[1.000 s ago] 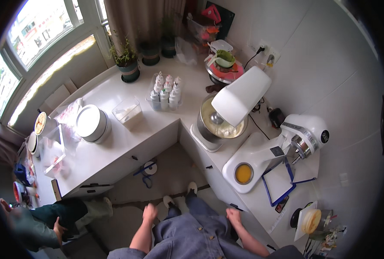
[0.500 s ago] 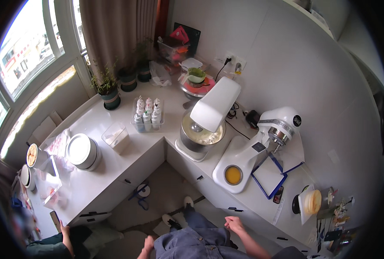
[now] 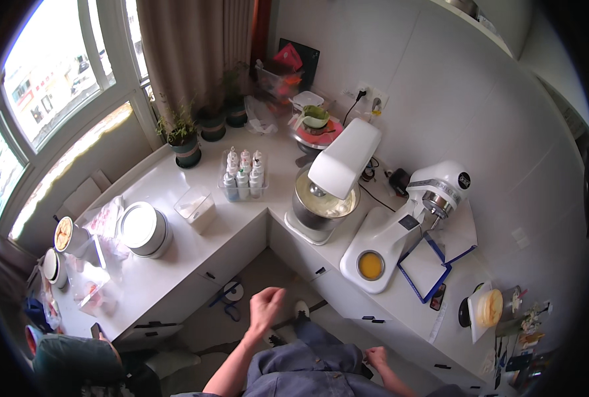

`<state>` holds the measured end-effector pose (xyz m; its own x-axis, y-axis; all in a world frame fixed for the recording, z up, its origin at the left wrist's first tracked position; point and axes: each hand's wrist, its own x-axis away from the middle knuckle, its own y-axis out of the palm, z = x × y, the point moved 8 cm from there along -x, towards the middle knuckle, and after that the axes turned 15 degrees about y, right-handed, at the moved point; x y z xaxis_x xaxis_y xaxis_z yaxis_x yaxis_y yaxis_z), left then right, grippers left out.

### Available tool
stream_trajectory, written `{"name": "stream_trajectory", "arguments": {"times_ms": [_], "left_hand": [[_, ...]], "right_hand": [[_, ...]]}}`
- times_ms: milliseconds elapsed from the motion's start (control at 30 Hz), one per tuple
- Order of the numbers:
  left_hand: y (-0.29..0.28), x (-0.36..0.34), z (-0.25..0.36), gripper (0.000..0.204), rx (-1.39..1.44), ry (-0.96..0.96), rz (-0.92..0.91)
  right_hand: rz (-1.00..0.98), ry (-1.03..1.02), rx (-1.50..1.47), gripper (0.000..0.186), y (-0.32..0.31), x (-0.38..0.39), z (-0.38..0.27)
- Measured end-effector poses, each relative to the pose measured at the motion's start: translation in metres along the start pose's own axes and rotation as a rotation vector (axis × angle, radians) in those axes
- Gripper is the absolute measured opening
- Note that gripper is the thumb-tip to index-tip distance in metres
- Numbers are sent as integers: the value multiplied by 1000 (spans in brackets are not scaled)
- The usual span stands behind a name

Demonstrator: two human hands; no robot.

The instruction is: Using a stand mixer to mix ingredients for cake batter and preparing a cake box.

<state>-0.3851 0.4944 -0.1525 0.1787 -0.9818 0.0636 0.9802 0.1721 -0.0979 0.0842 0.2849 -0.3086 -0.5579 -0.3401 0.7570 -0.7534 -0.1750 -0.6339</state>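
Observation:
My left hand is raised in front of my apron, over the floor between the counters, with its fingers curled closed; whatever they may hold is hidden. Lower and to the right, beside the apron, my right hand is also loosely closed, its contents too small to make out. Ahead on the right counter, a white mixer has its head over a steel bowl of pale cream. A second mixer beside it has a small cup of yellow liquid on its base. Blue-edged sheets lie next to it.
On the left counter stand stacked pans, a clear tub and a tray of squeeze bottles; potted plants are behind. A co-worker is at lower left. A cake sits at far right.
My left hand has risen from beside my waist forward and inward. My right hand has shifted a little. The co-worker at lower left has changed position.

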Motion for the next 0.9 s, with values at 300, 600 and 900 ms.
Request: {"name": "stream_trajectory", "arguments": {"times_ms": [300, 600, 900], "left_hand": [[16, 125, 441, 8, 424, 1619, 45], [5, 124, 439, 12, 494, 1441, 191], [-27, 124, 406, 20, 773, 1809, 358]], "right_hand": [[31, -52, 87, 24, -13, 5, -31], [-19, -40, 60, 20, -12, 6, -12], [-82, -43, 104, 23, -5, 9, -7]]}}
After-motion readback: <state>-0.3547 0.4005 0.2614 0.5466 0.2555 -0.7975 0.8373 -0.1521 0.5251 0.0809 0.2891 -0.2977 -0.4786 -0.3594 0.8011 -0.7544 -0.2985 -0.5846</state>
